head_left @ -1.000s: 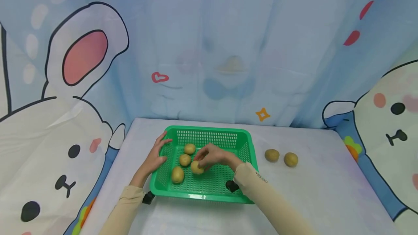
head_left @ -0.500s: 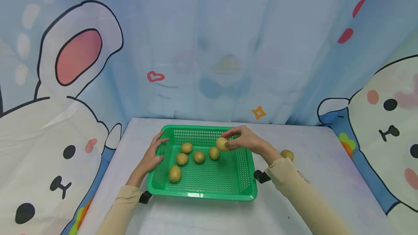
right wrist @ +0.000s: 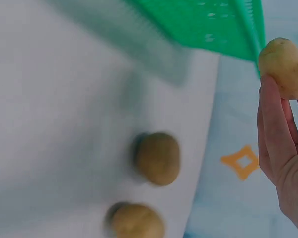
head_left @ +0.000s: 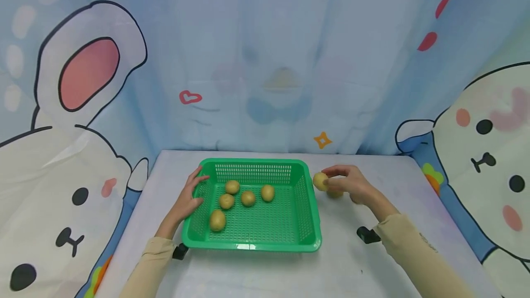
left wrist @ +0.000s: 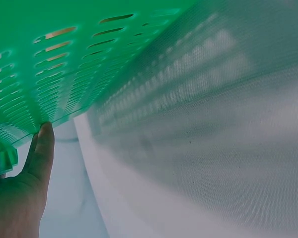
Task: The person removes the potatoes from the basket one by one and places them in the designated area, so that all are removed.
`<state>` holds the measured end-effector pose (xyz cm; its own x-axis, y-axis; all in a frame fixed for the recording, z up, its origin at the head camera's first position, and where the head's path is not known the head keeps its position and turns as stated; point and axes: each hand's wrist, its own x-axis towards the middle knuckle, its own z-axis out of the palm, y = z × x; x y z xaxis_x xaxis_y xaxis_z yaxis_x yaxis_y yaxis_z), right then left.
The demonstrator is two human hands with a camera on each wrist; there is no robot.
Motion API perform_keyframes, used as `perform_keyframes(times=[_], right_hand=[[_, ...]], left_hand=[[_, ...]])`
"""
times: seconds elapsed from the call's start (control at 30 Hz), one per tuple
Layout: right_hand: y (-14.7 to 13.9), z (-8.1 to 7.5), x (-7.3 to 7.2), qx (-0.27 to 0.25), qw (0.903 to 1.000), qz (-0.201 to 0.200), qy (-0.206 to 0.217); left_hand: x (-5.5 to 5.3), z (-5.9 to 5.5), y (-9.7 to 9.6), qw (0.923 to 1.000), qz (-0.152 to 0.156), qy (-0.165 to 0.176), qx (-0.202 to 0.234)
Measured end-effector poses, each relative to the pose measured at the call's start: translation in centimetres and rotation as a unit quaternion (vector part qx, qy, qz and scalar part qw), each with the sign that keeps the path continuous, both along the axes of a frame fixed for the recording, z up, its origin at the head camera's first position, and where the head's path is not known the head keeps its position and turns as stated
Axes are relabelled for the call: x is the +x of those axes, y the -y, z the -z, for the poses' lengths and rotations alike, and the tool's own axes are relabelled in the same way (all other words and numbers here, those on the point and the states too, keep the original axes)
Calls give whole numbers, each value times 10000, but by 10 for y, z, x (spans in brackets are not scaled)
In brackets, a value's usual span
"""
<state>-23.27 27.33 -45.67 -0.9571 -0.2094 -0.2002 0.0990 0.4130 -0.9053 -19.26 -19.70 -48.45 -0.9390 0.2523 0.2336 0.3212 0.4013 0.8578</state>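
My right hand is just right of the green plastic basket, pinching a potato between thumb and fingertips. In the right wrist view this potato appears raised above the table. Beneath that hand, another potato is partly covered. My left hand grips the basket's left rim; the left wrist view has its fingers against the slotted outer wall. Several potatoes lie inside the basket, including a larger one near the left side and one around the middle.
Two potatoes rest on the white table right of the basket, a darker one and a second in the right wrist view. A blue cartoon curtain rises behind the table's back edge.
My right hand lifted a potato from inside the basket and carried it right, over the rim, to beside the basket. The left hand stays on the rim. The view shifts slightly right.
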Motion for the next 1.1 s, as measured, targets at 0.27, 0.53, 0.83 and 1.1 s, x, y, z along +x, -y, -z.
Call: perform_keyframes(times=[0.27,0.53,0.83,1.1], right_hand=[[-35,26,23,311,9989,194,295],[-47,56,42,479,9974,356,405],[-45,75,47,586,9974,257,336],[-49,84,51,889,9947,322,409]], left_hand=[[-2,2,1,10000,27,55,51],[-3,3,1,10000,28,63,24],[-2,3,3,9999,23,75,76],[-2,3,2,9999,14,90,58]])
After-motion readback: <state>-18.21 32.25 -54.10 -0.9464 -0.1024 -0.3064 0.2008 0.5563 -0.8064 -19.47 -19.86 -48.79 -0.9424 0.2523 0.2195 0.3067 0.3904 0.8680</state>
